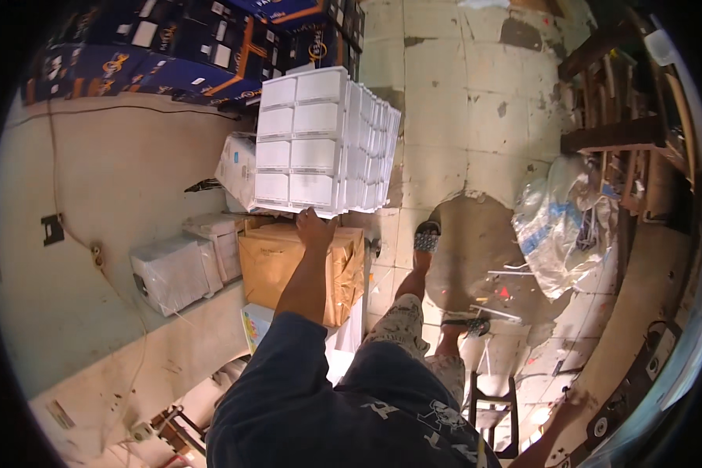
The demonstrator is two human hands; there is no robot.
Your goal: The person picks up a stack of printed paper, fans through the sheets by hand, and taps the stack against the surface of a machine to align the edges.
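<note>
A tall stack of white printed sheets, marked with a grid of blank panels, stands ahead of me to the left. Its layers fan out unevenly along the right side. My left hand is at the near edge of the stack, fingers bent in against the top sheets and gripping their edge. Just below that hand is a brown paper-wrapped package. Far to the lower right, my right hand is beside the curved edge of a machine; its fingers are too unclear to make out.
Dark blue and orange cartons are piled at the back left. White wrapped bundles sit by the wall. On the worn tiled floor lie a crumpled plastic sack and scraps. A wooden rack stands right, a dark stool behind my legs.
</note>
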